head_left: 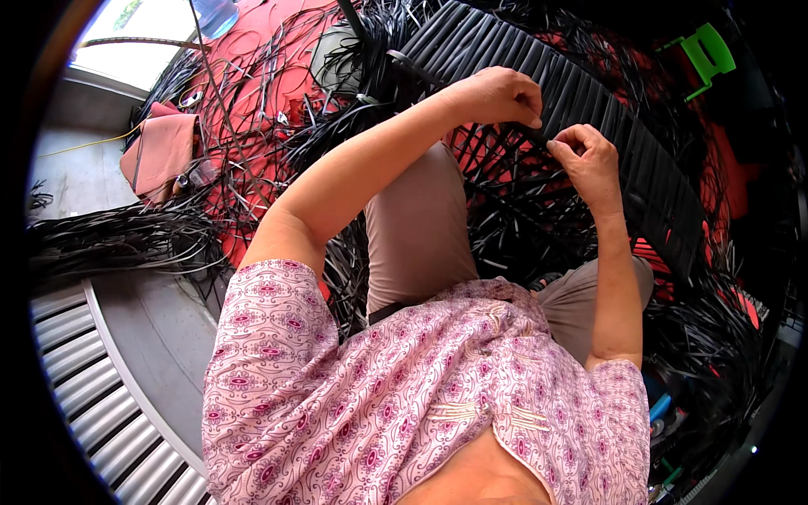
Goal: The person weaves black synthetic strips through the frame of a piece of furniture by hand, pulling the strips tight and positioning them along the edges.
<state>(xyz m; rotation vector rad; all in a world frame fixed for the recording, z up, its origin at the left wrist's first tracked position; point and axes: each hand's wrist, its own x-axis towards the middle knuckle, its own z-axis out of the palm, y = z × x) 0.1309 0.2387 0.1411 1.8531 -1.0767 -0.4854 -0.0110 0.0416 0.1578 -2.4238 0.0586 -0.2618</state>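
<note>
A long black panel of flat strips (602, 105) runs slantwise in front of me, from the upper middle down to the right. Over its near edge, my left hand (497, 97) is closed, with thumb and fingers pinched together. A short gap to the right, my right hand (592, 168) makes a pinch of thumb and forefinger beside the same edge. Whatever lies between the fingertips of either hand is too dark and small to make out. Loose black strips (526, 194) lie tangled below both hands, between my knees.
More black strips (126, 240) lie heaped at left on the red floor (244, 50). A reddish-brown cloth-like piece (162, 156) lies at left. A roller conveyor (109, 387) curves past the lower left. A bright green plastic chair (709, 52) stands at the far right.
</note>
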